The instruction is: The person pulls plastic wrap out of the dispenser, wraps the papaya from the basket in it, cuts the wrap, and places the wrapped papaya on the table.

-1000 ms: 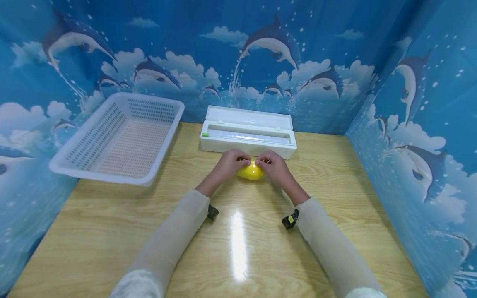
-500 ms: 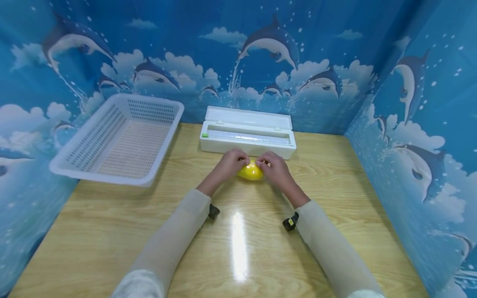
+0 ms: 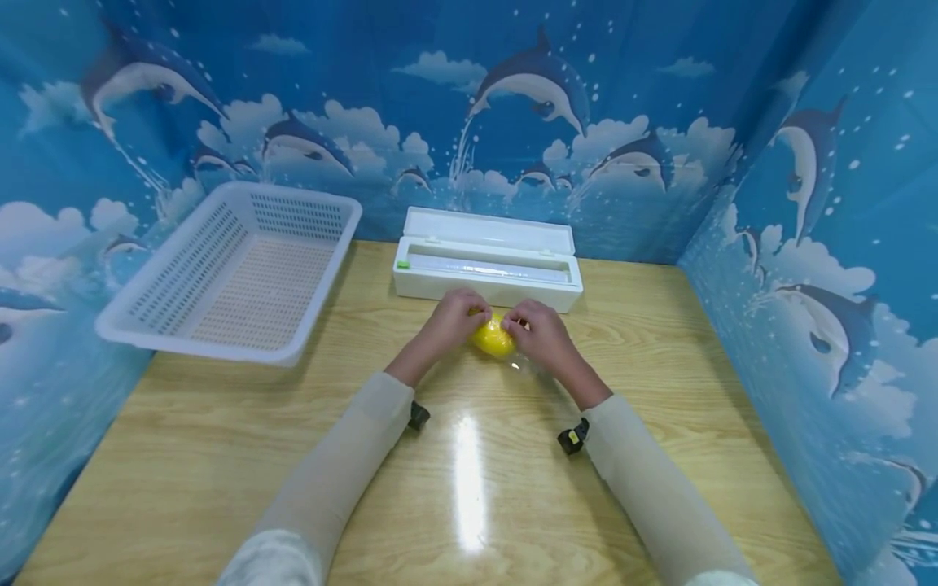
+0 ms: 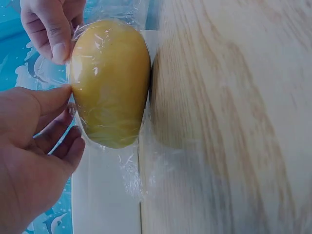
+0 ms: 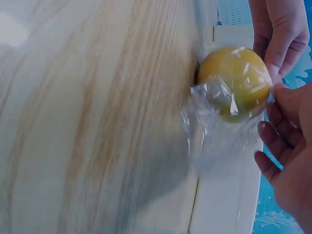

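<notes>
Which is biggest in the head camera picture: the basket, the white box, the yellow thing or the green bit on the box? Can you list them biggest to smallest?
1. Basket
2. White box, with its lid open
3. Yellow thing, though it's partly covered
4. Green bit

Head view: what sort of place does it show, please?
Probably an indoor work booth: dolphin-print curtains line three sides of a wood-grain table, which bears an open white cling-film dispenser.
</notes>
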{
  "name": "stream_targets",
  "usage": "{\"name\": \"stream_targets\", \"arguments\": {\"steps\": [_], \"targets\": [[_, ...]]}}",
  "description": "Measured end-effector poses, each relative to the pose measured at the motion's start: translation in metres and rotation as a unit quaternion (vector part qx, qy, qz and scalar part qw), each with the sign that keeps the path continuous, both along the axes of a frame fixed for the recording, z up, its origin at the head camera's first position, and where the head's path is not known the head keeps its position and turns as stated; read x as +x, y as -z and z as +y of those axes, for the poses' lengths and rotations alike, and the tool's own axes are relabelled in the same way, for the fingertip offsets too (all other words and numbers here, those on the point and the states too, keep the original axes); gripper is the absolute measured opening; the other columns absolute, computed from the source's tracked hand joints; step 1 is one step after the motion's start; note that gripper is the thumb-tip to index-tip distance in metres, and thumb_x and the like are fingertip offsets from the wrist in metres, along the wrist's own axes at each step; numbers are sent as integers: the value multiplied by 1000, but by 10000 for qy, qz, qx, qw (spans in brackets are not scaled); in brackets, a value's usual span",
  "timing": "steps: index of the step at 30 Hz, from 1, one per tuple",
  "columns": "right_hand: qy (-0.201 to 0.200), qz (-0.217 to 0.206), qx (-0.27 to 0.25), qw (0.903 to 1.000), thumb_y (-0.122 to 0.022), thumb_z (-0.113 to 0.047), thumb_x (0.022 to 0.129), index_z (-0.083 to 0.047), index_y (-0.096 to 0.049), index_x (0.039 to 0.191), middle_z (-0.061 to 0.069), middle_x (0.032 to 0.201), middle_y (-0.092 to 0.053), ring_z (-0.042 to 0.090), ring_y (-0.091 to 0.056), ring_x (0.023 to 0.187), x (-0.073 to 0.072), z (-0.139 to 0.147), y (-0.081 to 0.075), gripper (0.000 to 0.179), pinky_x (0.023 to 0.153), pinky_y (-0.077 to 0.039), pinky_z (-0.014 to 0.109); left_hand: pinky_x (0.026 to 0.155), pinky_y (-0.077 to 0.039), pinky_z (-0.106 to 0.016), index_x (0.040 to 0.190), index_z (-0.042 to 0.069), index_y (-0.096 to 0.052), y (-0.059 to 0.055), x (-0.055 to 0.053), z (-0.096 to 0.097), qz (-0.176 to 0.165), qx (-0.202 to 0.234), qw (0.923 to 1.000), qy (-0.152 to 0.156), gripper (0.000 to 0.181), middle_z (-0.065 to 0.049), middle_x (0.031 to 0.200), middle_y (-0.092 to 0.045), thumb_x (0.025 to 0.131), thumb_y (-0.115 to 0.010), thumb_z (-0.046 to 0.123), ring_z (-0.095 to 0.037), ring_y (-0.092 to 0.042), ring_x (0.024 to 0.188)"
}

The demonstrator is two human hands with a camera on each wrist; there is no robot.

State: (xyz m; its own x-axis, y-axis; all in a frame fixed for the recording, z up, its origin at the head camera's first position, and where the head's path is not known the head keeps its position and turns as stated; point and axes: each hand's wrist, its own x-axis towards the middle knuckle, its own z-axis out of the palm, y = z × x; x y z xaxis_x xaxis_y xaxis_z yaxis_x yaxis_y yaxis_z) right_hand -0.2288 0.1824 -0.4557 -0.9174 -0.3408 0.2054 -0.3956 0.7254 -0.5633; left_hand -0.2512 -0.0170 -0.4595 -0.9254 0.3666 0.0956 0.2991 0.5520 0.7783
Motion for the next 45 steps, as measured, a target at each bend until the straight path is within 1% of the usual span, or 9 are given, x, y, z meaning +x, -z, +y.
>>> {"name": "stream_targets", "arguments": {"steps": [3,10,16,20,24,28,34,39,45], "targets": [[-320,-68,-195,9993,-65,-14,99,-5,-73,97,7,96,-65,22,-55,87,0,3,-1,12,76,-48,36,106,-46,-41,102,8,-75,1,-1,0,107,-92,9999,-11,11,-7,113,-66,97,-67,13,-26,-56,113],[-807,-235,-470,9954,-63,-10,100,-6,-74,107,8,109,-66,23,-59,101,-2,12,1,14,86,-53,40,99,-50,-37,106,8,-75,4,-6,-5,-115,117,9997,199,13,-6,115,-62,98,-66,14,-23,-55,111],[-1250,160,-586,9903,-66,-2,96,-2,-73,116,14,119,-65,31,-59,113,-5,16,6,22,97,-52,48,100,-50,-38,105,10,-74,6,-10,-7,-222,268,9984,444,12,-5,117,-63,100,-63,13,-22,-56,112],[-1531,448,-442,9862,-67,1,94,0,-74,114,18,118,-64,34,-58,113,-6,16,9,21,97,-51,49,103,-49,-39,107,9,-73,8,-11,-7,-318,333,9978,485,14,-4,119,-62,101,-62,14,-22,-55,115],[-1575,623,-486,9844,-70,3,91,2,-75,110,18,115,-65,35,-58,110,-6,16,11,20,94,-51,48,105,-48,-41,108,8,-73,9,-11,-6,-339,378,9976,467,14,-5,121,-61,100,-63,14,-23,-54,117],[-1703,749,-538,9811,-71,5,89,2,-75,110,19,113,-64,35,-58,107,-5,15,13,22,89,-51,46,107,-46,-43,104,10,-74,9,-11,-3,-178,287,9989,317,11,-5,120,-62,99,-64,14,-24,-54,118],[-1612,510,-517,9843,-73,-3,90,-2,-75,113,15,114,-63,30,-57,106,-2,12,13,23,86,-50,40,98,-51,-39,105,10,-74,10,-9,-2,6,183,9996,223,12,-6,116,-62,100,-64,14,-23,-56,109],[-1522,373,-455,9866,-72,-6,92,-4,-75,116,13,116,-63,29,-57,108,0,11,12,25,87,-50,41,87,-54,-32,108,9,-73,9,0,-7,57,379,9990,218,13,-5,111,-60,100,-64,14,-20,-57,98],[-1474,398,-508,9870,-72,-6,92,-3,-75,116,13,117,-62,29,-57,108,0,13,13,25,87,-51,41,99,-53,-39,109,8,-74,9,16,-13,482,562,9960,499,15,-7,114,-65,96,-69,13,-24,-61,109]]}}
